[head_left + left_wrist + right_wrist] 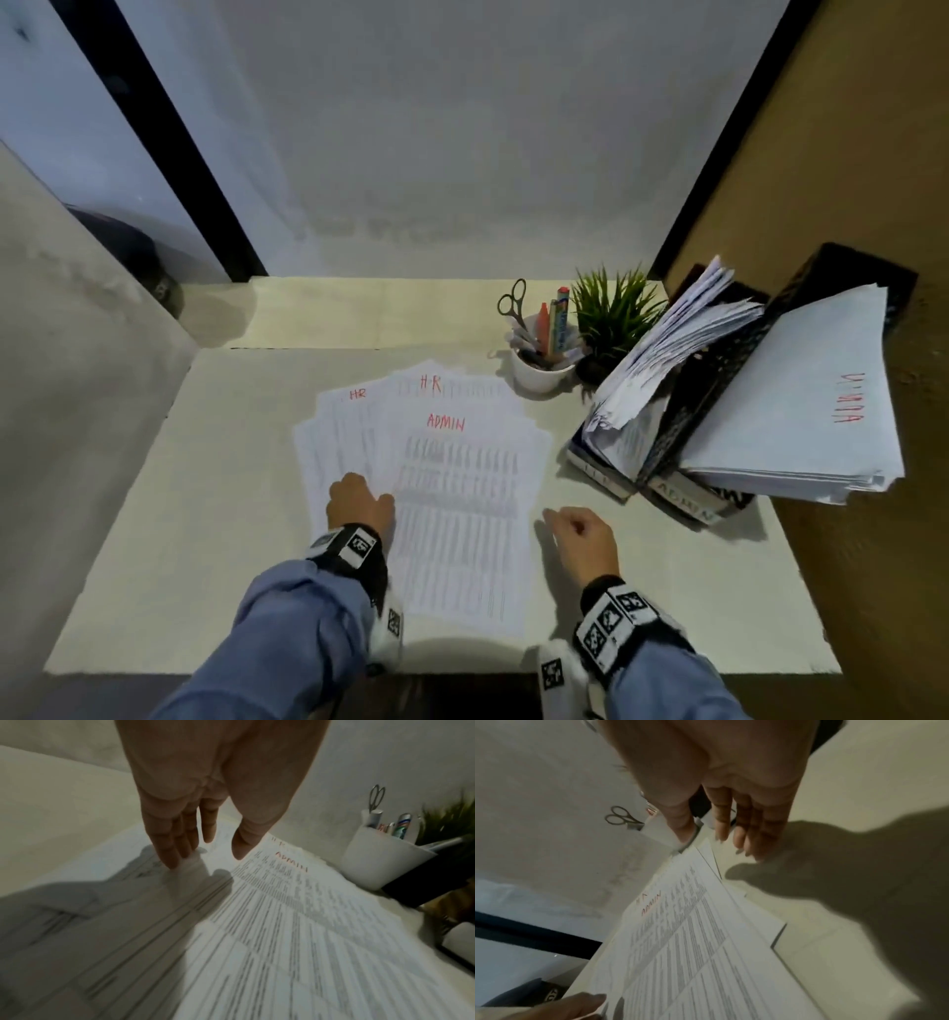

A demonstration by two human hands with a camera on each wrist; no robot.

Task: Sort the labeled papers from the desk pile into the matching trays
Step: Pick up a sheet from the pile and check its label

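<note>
A fanned pile of printed sheets (462, 503) lies in the middle of the desk. Its top sheet is marked ADMIN (445, 422) in red, and HR sheets (358, 394) stick out behind it. My left hand (359, 501) rests on the pile's left side; the left wrist view shows straight fingertips (174, 862) touching paper. My right hand (580, 532) is just right of the pile over bare desk, fingers relaxed (746, 841), holding nothing. Two black trays stand at the right: the ADMIN tray (690, 506) with a neat stack (801, 406), and a left tray (611, 475) with ruffled papers.
A white cup (542, 367) with scissors and pens stands behind the pile, with a small green plant (613, 313) beside it. A grey wall closes the back and a brown wall (847, 180) the right. The desk's front edge (205, 668) is near my forearms.
</note>
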